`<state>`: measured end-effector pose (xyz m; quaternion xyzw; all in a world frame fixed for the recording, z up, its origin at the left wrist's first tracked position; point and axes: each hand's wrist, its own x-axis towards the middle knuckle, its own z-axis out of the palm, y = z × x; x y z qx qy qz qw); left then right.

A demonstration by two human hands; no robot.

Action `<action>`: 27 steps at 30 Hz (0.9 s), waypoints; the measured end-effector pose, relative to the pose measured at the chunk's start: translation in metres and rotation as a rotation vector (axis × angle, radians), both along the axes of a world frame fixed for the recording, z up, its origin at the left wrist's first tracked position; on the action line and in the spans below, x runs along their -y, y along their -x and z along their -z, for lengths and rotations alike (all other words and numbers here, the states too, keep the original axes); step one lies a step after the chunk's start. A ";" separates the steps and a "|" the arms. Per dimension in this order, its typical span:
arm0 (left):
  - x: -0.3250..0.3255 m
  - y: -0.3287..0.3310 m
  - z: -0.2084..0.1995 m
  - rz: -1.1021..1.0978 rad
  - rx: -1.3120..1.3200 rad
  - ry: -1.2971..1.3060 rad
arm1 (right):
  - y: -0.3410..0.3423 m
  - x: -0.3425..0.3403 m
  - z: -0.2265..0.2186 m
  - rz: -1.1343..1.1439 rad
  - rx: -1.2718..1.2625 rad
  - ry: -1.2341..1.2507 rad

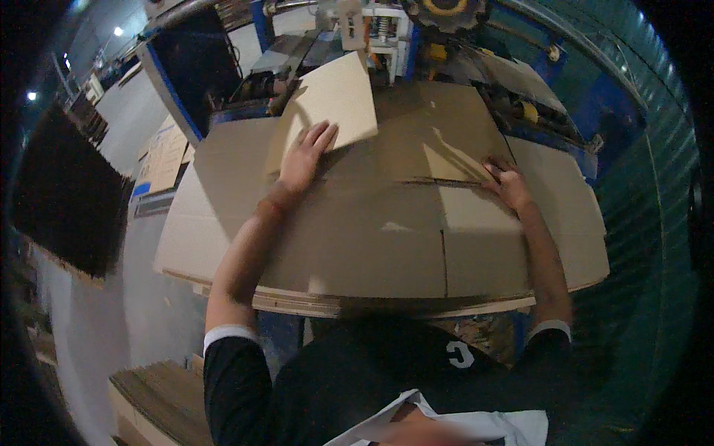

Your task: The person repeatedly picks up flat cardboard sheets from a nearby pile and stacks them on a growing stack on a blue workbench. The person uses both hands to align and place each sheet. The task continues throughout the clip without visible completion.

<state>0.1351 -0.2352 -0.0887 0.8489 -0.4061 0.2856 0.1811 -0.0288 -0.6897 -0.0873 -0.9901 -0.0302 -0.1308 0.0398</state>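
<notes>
Pale cardboard panel [338,100]: one, tilted up off the cardboard below, its far end near the machine [387,46]; whether it joins the brown panel cannot be told.
Brown cardboard panel [454,111]: one, lying just right of the pale panel, on top of the wide cardboard pile [357,256].
Left hand [301,160]: fingers extended across the near edge of the pale panel; thumb hidden, so a grip cannot be confirmed.
Right hand [507,182]: fingers curled and narrow at the near right corner of the brown panel; whether they pinch it or only press cannot be told.
Cardboard stack [160,401]: one, lower left, apart from the pile.
Green curtain [632,297]: along the right side.
Step in hand: by judgement, positioning cardboard by hand before the machine.
Next move: would seem to call for both hands together, steadying the tilted panel and keeping the corner square.
</notes>
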 end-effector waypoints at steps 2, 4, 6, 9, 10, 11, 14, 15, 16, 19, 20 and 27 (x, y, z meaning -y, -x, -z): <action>0.009 -0.025 -0.004 -0.067 0.049 -0.134 | -0.023 0.001 0.006 0.078 0.087 0.108; 0.021 -0.034 -0.003 -0.376 0.040 -0.177 | -0.043 -0.008 0.006 0.227 0.103 0.145; 0.027 -0.030 -0.007 -0.550 -0.012 -0.212 | -0.053 -0.027 0.000 0.299 -0.003 0.022; 0.019 0.006 -0.017 -0.457 -0.223 -0.153 | -0.026 -0.054 -0.018 0.201 -0.170 -0.018; 0.005 0.024 -0.022 -0.460 -0.226 -0.123 | -0.003 -0.057 -0.024 0.170 -0.140 -0.023; -0.009 0.046 -0.023 -0.443 -0.171 -0.058 | 0.027 -0.057 -0.028 0.153 -0.132 -0.018; -0.088 0.112 -0.021 -0.630 0.068 0.407 | 0.120 -0.026 -0.033 0.337 -0.030 -0.260; -0.110 0.132 -0.015 -0.822 0.030 0.689 | 0.148 -0.013 -0.022 0.490 0.156 -0.230; -0.131 0.153 -0.008 -0.802 0.025 0.957 | 0.174 0.005 -0.008 0.542 0.366 -0.162; -0.164 0.180 0.019 -0.911 -0.191 1.225 | 0.238 0.067 0.033 0.860 0.528 -0.343; -0.166 0.184 0.028 -1.022 -0.359 1.241 | 0.243 0.088 0.048 0.859 0.514 -0.481; -0.158 0.176 0.021 -1.345 -0.543 0.641 | 0.234 0.157 0.068 0.881 0.698 -0.858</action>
